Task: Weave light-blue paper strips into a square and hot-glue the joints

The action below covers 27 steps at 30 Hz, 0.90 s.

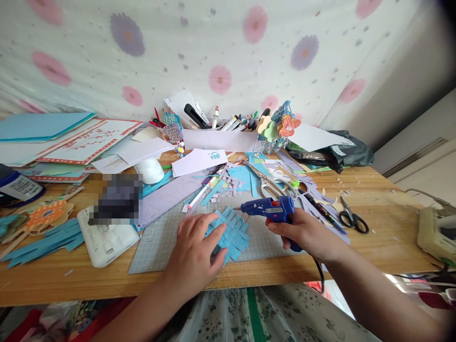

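My right hand point(302, 230) grips a blue hot glue gun point(269, 207), its red light lit. The gun's nozzle points left, at the upper edge of a woven blue paper piece point(233, 237). That piece lies on a grey cutting mat point(153, 256), loose strip ends sticking out around it. Resting on its left part, my left hand point(197, 244) has its fingers spread and covers some of the weave. I cannot tell whether the nozzle touches the paper.
Large scissors point(265, 180), paper scraps point(233, 183) and markers lie behind the mat. Small black scissors point(352, 218) lie to the right. A white power bank point(107, 244) and blue paper strips point(46, 244) are at the left. A power strip point(436, 232) sits at the right edge.
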Available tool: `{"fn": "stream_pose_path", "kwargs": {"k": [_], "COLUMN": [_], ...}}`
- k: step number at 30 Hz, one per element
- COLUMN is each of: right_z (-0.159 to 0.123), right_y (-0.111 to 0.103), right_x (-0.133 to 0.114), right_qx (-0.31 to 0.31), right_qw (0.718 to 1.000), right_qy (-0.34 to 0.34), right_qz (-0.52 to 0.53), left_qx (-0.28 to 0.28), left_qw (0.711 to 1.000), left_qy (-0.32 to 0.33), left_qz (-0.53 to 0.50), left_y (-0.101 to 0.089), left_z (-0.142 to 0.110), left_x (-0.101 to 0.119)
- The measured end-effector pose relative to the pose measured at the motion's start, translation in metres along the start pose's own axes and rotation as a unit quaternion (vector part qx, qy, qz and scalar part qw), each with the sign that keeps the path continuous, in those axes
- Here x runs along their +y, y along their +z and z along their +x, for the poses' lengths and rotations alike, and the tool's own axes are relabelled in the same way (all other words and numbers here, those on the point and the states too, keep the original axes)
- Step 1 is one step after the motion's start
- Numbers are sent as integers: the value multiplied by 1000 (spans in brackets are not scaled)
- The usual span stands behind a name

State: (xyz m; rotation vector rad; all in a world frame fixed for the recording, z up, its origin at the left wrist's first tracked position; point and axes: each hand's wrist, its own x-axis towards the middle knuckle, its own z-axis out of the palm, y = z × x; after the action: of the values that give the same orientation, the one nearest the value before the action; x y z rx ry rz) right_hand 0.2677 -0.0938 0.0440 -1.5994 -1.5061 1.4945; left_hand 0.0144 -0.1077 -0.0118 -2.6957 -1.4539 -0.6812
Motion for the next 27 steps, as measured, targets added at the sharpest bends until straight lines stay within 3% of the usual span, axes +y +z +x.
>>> {"fn": "stream_pose_path", "kwargs": {"k": [3, 7, 11, 22, 27], "right_z": [6, 13, 14, -2, -7], "right_y": [5, 8, 9, -6, -13], "right_x": [0, 1, 1, 16, 22], "right_qx": [-4, 0, 10, -13, -22], "right_qw": [1000, 997, 994, 983, 976], "right_qy": [-4, -8, -6, -8, -10], "right_qz": [22, 71, 109, 184, 216], "left_qx": [6, -42, -83, -164, -230], "left_qw": [999, 994, 990, 984, 959], "left_qy": [-37, -96, -113, -6, 4], "left_qz": [2, 21, 28, -64, -168], "left_y": [-1, 1, 3, -6, -16], "left_z": [-2, 6, 19, 50, 69], "left_x": [-4, -10, -13, -29, -40]}}
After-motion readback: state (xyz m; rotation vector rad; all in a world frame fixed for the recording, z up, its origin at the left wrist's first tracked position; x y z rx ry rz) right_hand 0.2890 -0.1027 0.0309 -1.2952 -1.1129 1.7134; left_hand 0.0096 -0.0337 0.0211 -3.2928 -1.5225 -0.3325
